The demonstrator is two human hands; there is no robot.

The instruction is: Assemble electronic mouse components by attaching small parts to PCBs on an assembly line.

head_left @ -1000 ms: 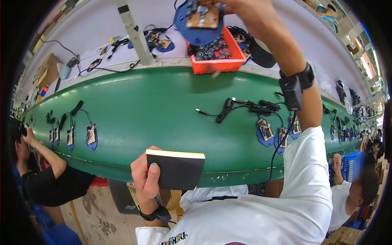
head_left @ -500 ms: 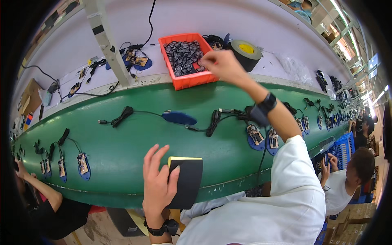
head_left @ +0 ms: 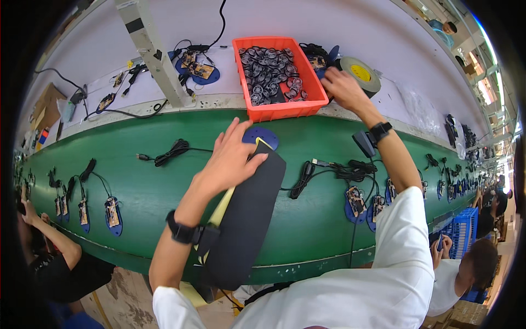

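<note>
My left hand (head_left: 233, 153) grips the far end of a long black strip (head_left: 244, 219) with a yellow backing, its thumb lying on the black face. The strip slants from the green belt down toward my lap. Just beyond the fingertips, a blue oval base plate (head_left: 262, 137) with small holes lies partly covered by the strip and the hand. My right hand (head_left: 346, 90) is over the shelf, fingers loosely bent and apart, between the red bin (head_left: 286, 112) and a wide black roll (head_left: 373, 85) with a yellow core. No object shows in it; its fingertips are near the roll's side.
Small dark ring-shaped parts (head_left: 268, 71) fill the bin. Blue bases with circuit boards (head_left: 355, 203) and coiled cables (head_left: 304, 178) lie along the belt (head_left: 159, 219). A metal post (head_left: 156, 60) rises at the shelf edge. Co-workers sit left and right; a blue crate (head_left: 460, 227) stands right.
My right hand has moved from above the bin to beside the roll. My left hand has reached farther across the belt with the strip, over the blue base plate. The view has shifted slightly.
</note>
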